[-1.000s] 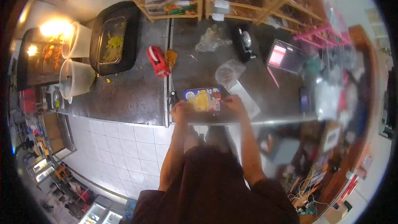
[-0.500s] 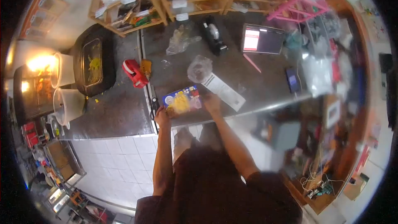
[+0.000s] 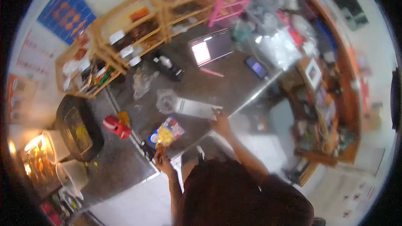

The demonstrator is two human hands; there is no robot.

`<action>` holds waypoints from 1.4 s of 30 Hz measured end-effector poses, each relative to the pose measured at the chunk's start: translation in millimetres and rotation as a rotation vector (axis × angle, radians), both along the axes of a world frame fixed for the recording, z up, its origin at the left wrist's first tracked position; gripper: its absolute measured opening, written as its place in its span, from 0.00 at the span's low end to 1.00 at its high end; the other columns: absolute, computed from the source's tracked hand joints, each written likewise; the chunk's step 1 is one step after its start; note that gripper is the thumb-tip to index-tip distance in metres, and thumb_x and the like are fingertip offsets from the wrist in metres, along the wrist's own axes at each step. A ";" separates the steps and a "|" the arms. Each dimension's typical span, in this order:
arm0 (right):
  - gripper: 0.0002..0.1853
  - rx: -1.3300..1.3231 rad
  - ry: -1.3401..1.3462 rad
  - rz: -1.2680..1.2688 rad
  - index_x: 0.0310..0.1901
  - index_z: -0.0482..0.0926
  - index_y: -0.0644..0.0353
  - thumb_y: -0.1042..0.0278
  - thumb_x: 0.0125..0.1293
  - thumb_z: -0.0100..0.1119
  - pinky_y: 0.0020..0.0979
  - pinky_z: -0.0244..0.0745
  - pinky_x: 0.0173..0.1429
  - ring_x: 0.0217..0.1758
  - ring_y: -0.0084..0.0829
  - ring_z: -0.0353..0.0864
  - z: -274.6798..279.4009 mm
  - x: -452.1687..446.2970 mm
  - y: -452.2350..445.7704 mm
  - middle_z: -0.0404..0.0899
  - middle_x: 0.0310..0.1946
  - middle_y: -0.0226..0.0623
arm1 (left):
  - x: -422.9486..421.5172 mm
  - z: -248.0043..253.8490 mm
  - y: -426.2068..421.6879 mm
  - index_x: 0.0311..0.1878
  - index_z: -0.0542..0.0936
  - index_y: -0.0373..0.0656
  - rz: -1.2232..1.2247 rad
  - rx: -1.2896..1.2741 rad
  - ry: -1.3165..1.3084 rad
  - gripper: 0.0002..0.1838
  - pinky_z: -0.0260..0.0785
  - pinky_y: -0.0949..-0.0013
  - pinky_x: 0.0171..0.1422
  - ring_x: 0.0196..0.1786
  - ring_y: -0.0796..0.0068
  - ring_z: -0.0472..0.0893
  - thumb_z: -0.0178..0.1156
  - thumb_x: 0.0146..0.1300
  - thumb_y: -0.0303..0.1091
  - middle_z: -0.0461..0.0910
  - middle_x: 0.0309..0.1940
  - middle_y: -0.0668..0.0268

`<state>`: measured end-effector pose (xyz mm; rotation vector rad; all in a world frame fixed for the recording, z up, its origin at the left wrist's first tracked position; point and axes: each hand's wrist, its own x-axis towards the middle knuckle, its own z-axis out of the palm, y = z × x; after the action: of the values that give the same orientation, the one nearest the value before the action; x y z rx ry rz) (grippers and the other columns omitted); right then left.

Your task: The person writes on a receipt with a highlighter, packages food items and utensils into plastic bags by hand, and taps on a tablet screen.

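So it's a 2-spot job right now: left hand (image 3: 163, 164) at the near end of the packet (image 3: 166, 133), right hand (image 3: 220, 126) over at the free end of the paper strip (image 3: 194, 107). My read is the step in hand is minding the packet with 1 hand while the other deals with the strip. The packet lies on the counter (image 3: 232, 86) near its front edge, tilted to the viewer, just below the strip and apart from it.

Grip-wise, left fingertips look to be right at the packet's end, but can't tell if they're pinching it. Right fingers look a bit spread on the strip's end; too blurry to tell if there's any real hold. If the strip were to be lifted, I'd say it calls for a fingertip under that end, with the packet kept steady.

Containers: the black tub (image 3: 96, 136) has yellow-green bits in it, with a few crumbs on the counter beside it. The 2 white tubs (image 3: 53, 142) are next to it, contents not readable from here. The wooden racks (image 3: 165, 29) hold mixed packs. Clear bag (image 3: 166, 101) sits at the strip's far end; can't tell if anything's inside.
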<state>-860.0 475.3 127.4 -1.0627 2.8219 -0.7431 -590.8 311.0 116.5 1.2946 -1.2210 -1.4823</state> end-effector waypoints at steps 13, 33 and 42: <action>0.11 0.023 0.139 -0.500 0.34 0.82 0.61 0.62 0.56 0.65 0.43 0.76 0.42 0.36 0.43 0.83 6.7 -358.8 293.9 0.82 0.30 0.46 | -60.5 26.8 -9.3 0.52 0.76 0.34 0.080 -0.514 -0.231 0.19 0.63 0.71 0.37 0.35 0.72 0.73 0.55 0.68 0.41 0.78 0.38 0.62; 0.09 -0.657 -0.216 -0.640 0.35 0.85 0.63 0.66 0.60 0.64 0.30 0.74 0.37 0.31 0.25 0.79 130.5 -576.3 323.3 0.83 0.29 0.35 | -462.5 113.5 210.6 0.49 0.79 0.37 -0.419 0.036 -0.075 0.12 0.67 0.74 0.38 0.35 0.78 0.74 0.60 0.65 0.31 0.79 0.37 0.65; 0.08 -0.369 -0.340 0.416 0.34 0.84 0.57 0.70 0.51 0.70 0.32 0.76 0.41 0.38 0.37 0.81 193.2 -420.9 239.7 0.82 0.36 0.37 | -630.4 156.5 257.4 0.52 0.77 0.36 -0.533 0.598 0.092 0.16 0.74 0.71 0.38 0.37 0.76 0.79 0.59 0.68 0.38 0.79 0.36 0.67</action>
<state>-1280.9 715.1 320.6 -1.3551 2.1321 -1.2742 -1221.2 568.4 273.0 1.2977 -1.1551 -2.3989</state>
